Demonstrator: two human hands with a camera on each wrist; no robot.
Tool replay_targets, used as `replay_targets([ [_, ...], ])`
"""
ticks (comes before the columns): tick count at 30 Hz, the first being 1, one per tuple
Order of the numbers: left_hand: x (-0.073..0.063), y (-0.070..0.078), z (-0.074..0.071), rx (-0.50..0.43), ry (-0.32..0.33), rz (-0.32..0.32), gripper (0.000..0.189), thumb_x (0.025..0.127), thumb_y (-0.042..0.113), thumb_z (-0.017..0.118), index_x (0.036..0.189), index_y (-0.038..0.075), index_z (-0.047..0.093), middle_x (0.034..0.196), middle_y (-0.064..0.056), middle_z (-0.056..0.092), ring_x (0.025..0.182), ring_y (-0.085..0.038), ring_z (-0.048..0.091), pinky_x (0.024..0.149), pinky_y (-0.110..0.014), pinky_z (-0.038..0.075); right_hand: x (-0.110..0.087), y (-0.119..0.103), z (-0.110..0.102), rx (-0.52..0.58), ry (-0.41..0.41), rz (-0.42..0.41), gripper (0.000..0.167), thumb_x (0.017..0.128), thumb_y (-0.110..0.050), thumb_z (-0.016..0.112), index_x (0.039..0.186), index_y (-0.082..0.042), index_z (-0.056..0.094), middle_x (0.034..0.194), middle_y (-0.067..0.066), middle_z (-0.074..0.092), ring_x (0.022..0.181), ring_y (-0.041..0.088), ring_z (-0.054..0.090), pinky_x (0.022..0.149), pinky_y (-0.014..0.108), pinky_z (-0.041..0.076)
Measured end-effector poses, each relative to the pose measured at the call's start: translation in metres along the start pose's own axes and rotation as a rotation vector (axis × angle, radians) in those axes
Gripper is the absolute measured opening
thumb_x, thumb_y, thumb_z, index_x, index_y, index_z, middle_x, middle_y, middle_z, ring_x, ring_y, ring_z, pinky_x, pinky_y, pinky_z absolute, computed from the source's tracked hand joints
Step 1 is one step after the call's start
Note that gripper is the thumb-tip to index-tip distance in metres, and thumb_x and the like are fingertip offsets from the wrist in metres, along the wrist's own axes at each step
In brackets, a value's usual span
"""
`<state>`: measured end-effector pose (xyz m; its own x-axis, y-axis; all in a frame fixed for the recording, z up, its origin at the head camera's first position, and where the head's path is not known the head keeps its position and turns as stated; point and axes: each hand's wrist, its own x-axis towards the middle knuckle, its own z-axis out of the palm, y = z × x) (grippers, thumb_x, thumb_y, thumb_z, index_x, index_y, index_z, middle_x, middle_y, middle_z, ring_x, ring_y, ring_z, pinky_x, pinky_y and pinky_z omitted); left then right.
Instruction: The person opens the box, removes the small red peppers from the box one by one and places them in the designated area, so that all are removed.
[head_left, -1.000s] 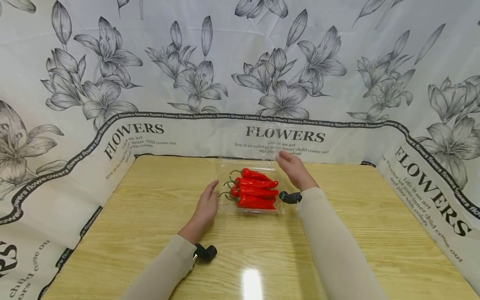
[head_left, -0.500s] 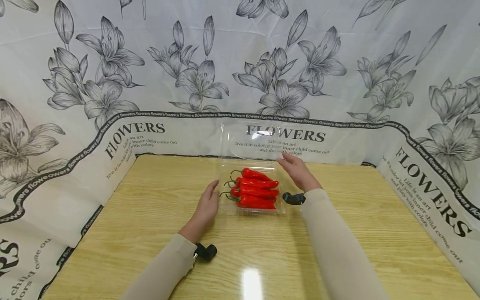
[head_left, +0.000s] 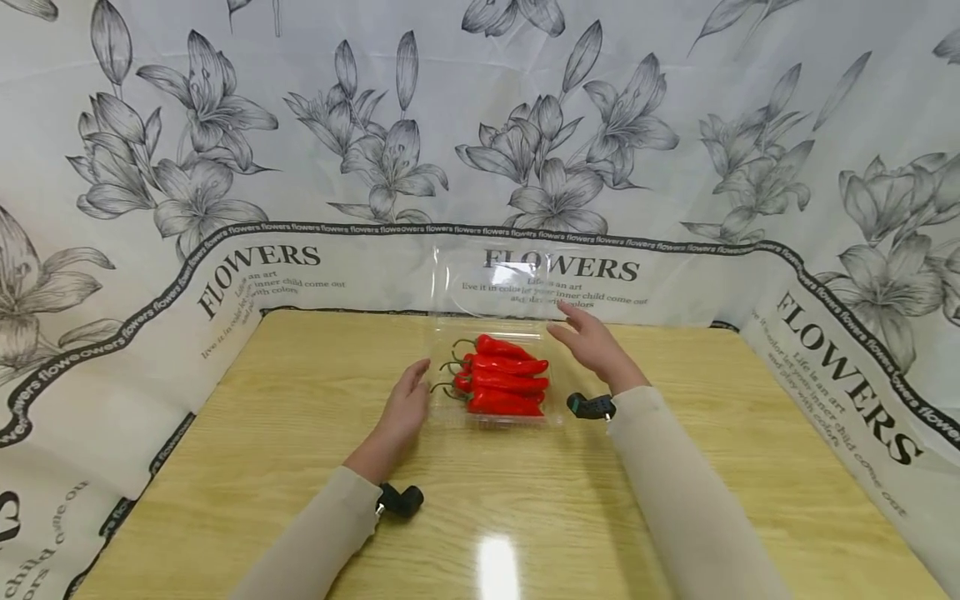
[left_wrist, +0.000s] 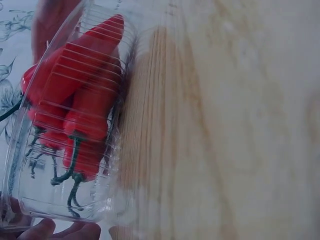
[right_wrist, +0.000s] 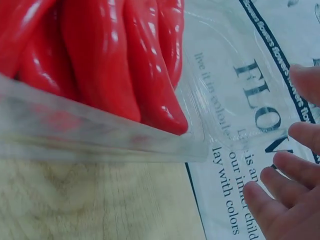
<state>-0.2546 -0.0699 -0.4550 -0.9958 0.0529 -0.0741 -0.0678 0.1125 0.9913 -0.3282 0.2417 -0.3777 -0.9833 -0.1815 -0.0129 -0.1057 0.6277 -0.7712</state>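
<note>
Right hand [head_left: 597,347] eased outward, peppers [head_left: 506,385] between it and left hand [head_left: 406,407].

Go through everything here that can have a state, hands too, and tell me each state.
clear plastic container: open, on the table
lid: raised behind the container
red peppers: lying together inside, stems attached
left hand: relaxed, at the container's left end
right hand: fingers apart, holding nothing

Clear container [head_left: 517,420], lid [head_left: 487,283] raised, red peppers [head_left: 504,378] (green-stemmed) inside
</note>
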Motion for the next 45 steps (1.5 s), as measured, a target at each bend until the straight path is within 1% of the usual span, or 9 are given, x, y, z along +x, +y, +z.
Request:
replay_targets([
  [5, 0.005, 0.003, -0.003, -0.044, -0.014, 0.022, 0.046, 0.104, 0.015, 0.034, 0.150, 0.013, 0.031, 0.161, -0.003, 0.022, 0.150, -0.023, 0.016, 0.120, -0.046, 0.021, -0.008, -0.014, 0.003, -0.113, 0.036, -0.122, 0.064, 0.097, -0.038, 0.056, 0.152, -0.014, 0.032, 0.157, 0.014, 0.030, 0.143, 0.036, 0.030, 0.112, 0.054, 0.034],
  [9, 0.009, 0.009, -0.003, -0.079, -0.005, 0.009, 0.045, 0.102, 0.013, 0.034, 0.147, 0.012, 0.034, 0.161, -0.006, 0.023, 0.144, -0.023, 0.026, 0.112, -0.043, 0.032, -0.014, -0.025, 0.005, -0.155, 0.015, -0.173, 0.065, 0.095, -0.037, 0.059, 0.151, -0.016, 0.034, 0.156, 0.012, 0.033, 0.141, 0.037, 0.034, 0.112, 0.053, 0.035],
  [12, 0.011, 0.011, -0.003, -0.084, -0.003, 0.015, 0.045, 0.101, 0.009, 0.035, 0.146, 0.011, 0.037, 0.159, -0.007, 0.028, 0.114, -0.023, 0.047, 0.089, -0.034, 0.041, -0.019, -0.029, 0.009, -0.198, 0.005, -0.195, 0.066, 0.094, -0.038, 0.060, 0.151, -0.018, 0.034, 0.155, 0.012, 0.035, 0.138, 0.039, 0.037, 0.111, 0.054, 0.036],
  [14, 0.012, 0.011, -0.003, -0.074, -0.010, 0.017, 0.046, 0.101, 0.009, 0.035, 0.146, 0.012, 0.039, 0.158, -0.006, 0.030, 0.086, -0.020, 0.045, 0.074, -0.029, 0.039, -0.023, -0.030, 0.011, -0.227, 0.008, -0.208, 0.066, 0.093, -0.039, 0.061, 0.151, -0.019, 0.036, 0.154, 0.011, 0.037, 0.137, 0.038, 0.039, 0.110, 0.055, 0.038],
  [16, 0.013, 0.011, -0.004, -0.055, -0.016, 0.010, 0.047, 0.101, 0.009, 0.036, 0.147, 0.014, 0.038, 0.157, -0.005, 0.031, 0.074, -0.017, 0.040, 0.064, -0.026, 0.037, -0.026, -0.031, 0.014, -0.250, 0.004, -0.232, 0.066, 0.093, -0.038, 0.062, 0.150, -0.017, 0.037, 0.153, 0.011, 0.038, 0.137, 0.037, 0.039, 0.109, 0.055, 0.039],
  [27, 0.016, 0.007, -0.008, -0.032, -0.040, 0.008, 0.051, 0.100, 0.010, 0.036, 0.151, 0.016, 0.034, 0.159, -0.001, 0.027, 0.053, -0.009, 0.035, 0.051, -0.021, 0.037, -0.042, -0.038, 0.034, -0.285, -0.044, -0.307, 0.059, 0.090, -0.032, 0.068, 0.143, -0.015, 0.048, 0.146, 0.010, 0.048, 0.133, 0.034, 0.045, 0.104, 0.054, 0.043],
  [39, 0.014, 0.008, -0.008, 0.080, -0.046, 0.010, 0.053, 0.099, 0.010, 0.033, 0.151, 0.016, 0.032, 0.161, -0.007, 0.023, 0.056, -0.016, 0.037, 0.058, -0.028, 0.040, -0.056, -0.046, 0.057, -0.323, -0.091, -0.358, 0.053, 0.087, -0.026, 0.072, 0.136, -0.016, 0.056, 0.137, 0.007, 0.055, 0.123, 0.029, 0.053, 0.103, 0.049, 0.046],
  [42, 0.013, 0.007, -0.008, 0.073, -0.044, 0.009, 0.053, 0.099, 0.009, 0.033, 0.151, 0.016, 0.033, 0.161, -0.006, 0.023, 0.083, -0.021, 0.053, 0.062, -0.029, 0.041, -0.058, -0.046, 0.063, -0.332, -0.105, -0.380, 0.049, 0.087, -0.026, 0.073, 0.133, -0.016, 0.059, 0.135, 0.006, 0.056, 0.121, 0.027, 0.053, 0.103, 0.047, 0.046],
  [45, 0.013, 0.005, -0.008, 0.061, -0.043, 0.010, 0.053, 0.099, 0.009, 0.033, 0.151, 0.016, 0.032, 0.162, -0.005, 0.021, 0.125, -0.027, 0.045, 0.072, -0.032, 0.043, -0.059, -0.048, 0.068, -0.350, -0.114, -0.414, 0.046, 0.086, -0.026, 0.073, 0.129, -0.015, 0.061, 0.132, 0.005, 0.059, 0.120, 0.026, 0.054, 0.103, 0.045, 0.046],
])
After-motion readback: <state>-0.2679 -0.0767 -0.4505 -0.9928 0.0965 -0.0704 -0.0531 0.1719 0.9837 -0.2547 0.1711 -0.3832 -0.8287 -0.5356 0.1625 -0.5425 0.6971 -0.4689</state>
